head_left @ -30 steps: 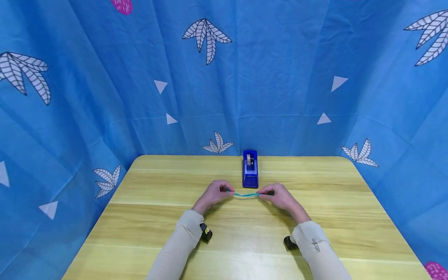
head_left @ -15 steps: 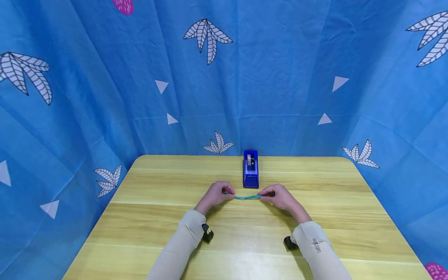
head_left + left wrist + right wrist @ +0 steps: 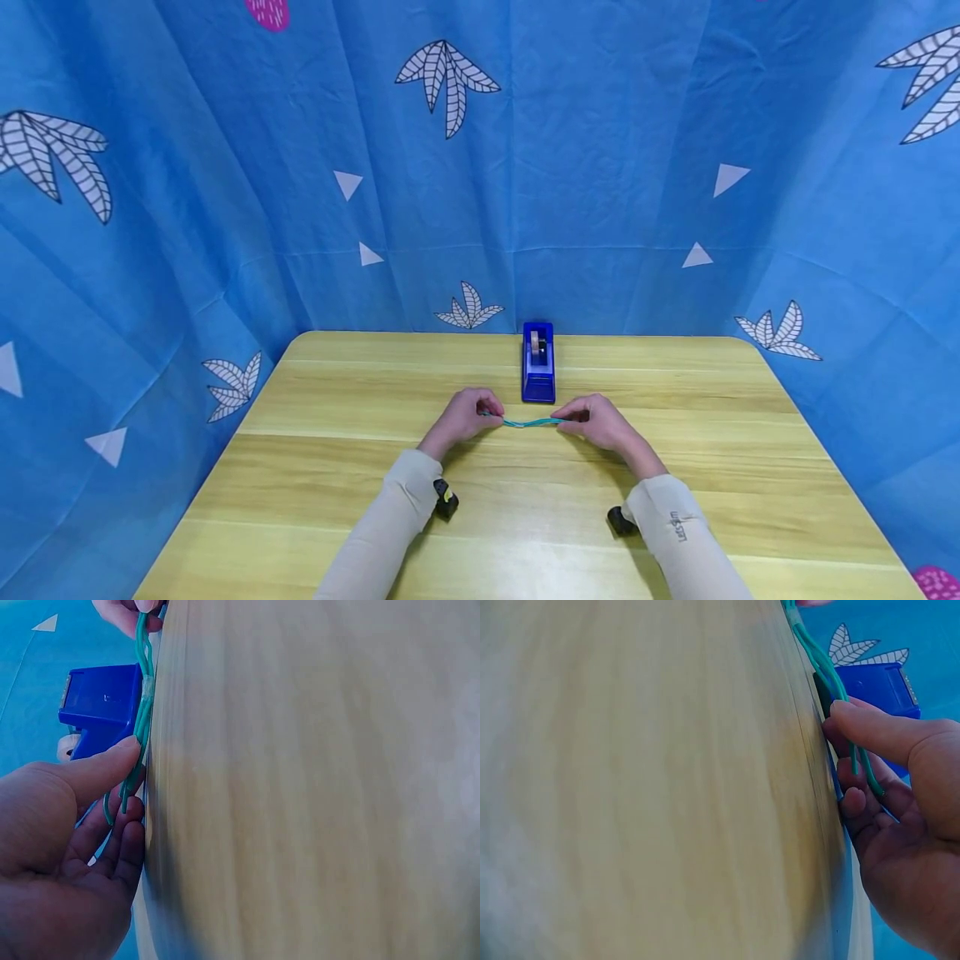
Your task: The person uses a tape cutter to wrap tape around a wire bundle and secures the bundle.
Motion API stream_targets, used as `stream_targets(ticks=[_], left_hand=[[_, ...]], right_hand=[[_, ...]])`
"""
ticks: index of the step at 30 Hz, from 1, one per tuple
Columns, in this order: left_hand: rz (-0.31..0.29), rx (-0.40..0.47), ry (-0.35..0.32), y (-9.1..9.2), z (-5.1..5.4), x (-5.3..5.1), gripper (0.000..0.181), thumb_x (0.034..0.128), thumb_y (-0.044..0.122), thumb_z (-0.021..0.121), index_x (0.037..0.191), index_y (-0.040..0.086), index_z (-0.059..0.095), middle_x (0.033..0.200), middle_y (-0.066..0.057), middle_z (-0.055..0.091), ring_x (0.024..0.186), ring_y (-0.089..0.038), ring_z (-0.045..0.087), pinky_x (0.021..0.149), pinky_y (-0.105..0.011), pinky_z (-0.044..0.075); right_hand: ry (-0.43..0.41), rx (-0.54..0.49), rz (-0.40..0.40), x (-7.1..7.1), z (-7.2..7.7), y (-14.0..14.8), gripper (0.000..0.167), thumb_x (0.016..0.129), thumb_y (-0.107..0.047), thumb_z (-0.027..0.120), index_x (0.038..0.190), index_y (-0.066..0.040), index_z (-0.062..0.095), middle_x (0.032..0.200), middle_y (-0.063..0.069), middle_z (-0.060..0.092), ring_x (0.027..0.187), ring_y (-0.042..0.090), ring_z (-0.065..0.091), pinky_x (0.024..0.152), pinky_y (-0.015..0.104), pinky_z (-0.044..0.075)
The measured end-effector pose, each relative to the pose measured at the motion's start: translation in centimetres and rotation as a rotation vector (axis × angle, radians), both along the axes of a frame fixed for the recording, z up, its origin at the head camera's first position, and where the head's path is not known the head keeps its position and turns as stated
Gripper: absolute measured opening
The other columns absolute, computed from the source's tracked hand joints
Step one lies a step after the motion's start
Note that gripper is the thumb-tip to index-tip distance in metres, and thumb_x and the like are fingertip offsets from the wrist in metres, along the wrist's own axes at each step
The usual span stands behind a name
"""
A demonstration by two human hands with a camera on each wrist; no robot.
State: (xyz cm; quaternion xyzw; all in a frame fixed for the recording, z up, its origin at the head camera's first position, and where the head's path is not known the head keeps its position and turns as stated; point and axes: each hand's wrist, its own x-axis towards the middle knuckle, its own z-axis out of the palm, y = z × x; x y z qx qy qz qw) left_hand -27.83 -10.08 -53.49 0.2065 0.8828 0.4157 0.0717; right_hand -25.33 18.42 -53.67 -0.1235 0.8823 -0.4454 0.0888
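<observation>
A short bundle of thin green wires (image 3: 528, 423) stretches between both hands, sagging a little in the middle. Clear tape (image 3: 148, 686) appears wrapped round its middle in the left wrist view. My left hand (image 3: 463, 417) pinches one end between thumb and fingers, and loose wire ends stick out past the grip. With thumb and fingers my right hand (image 3: 600, 421) pinches the other end; wire tips (image 3: 870, 776) hang below its thumb in the right wrist view. Just behind the wires stands a blue tape dispenser (image 3: 538, 367) with a roll of tape in it.
The hands are over a light wooden table (image 3: 360, 392) with rounded far corners. A blue patterned curtain (image 3: 585, 167) hangs behind and on both sides of it. Black wrist cameras (image 3: 446, 500) sit at the cuffs of the pale sleeves (image 3: 378, 529).
The wire bundle and both hands have shifted very slightly toward the person since a second ago, with the same pinch kept. Over the last half second almost nothing has moved.
</observation>
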Motion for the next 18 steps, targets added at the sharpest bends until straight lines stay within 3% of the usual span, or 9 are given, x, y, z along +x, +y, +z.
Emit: stream_targets(ticks=[18], left_hand=[[0.028, 0.04, -0.047, -0.08, -0.35, -0.04, 0.007, 0.0907, 0.011, 0.08, 0.095, 0.011, 0.074, 0.096, -0.001, 0.073, 0.085, -0.011, 0.06, 0.082, -0.03, 0.052]], right_hand=[[0.017, -0.014, 0.034, 0.16, 0.22, 0.02, 0.019, 0.091, -0.008, 0.077, 0.11, -0.006, 0.079, 0.098, 0.006, 0.072, 0.081, 0.017, 0.055, 0.065, 0.023, 0.046]])
